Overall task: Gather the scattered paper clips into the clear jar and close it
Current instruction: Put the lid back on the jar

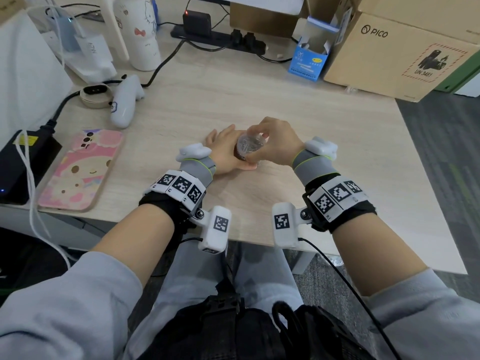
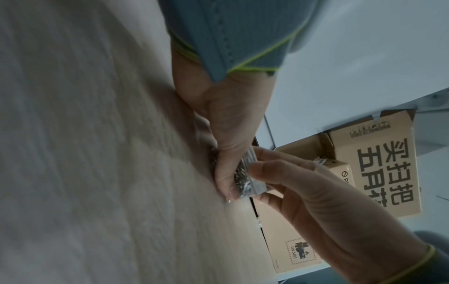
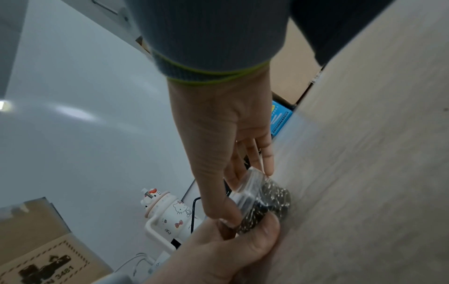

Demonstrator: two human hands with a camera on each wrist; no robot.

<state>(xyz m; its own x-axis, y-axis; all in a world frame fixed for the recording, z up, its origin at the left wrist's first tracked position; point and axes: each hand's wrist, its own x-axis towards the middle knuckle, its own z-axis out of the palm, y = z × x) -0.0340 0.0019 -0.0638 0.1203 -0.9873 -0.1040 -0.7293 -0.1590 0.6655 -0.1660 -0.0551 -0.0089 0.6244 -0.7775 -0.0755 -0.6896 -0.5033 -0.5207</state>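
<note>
A small clear jar [image 1: 248, 146] packed with silvery paper clips stands on the pale wooden table [image 1: 259, 87], near its middle. My left hand [image 1: 226, 152] wraps round the jar's body from the left, thumb and fingers curled against its sides. My right hand [image 1: 272, 139] comes from the right and grips the clear lid [image 3: 250, 182] on top with its fingertips. In the left wrist view the jar [image 2: 243, 178] shows between my left thumb and the right hand's fingers [image 2: 272, 169]. The right wrist view has the clips [image 3: 269, 199] dark inside the jar, with my left hand [image 3: 230, 247] below.
A pink phone [image 1: 80, 170] and a black power brick [image 1: 23, 165] lie at the left edge, a white controller [image 1: 124, 100] behind them. At the back stand a white bottle [image 1: 142, 32], a blue box [image 1: 309, 58] and a cardboard box [image 1: 394, 53].
</note>
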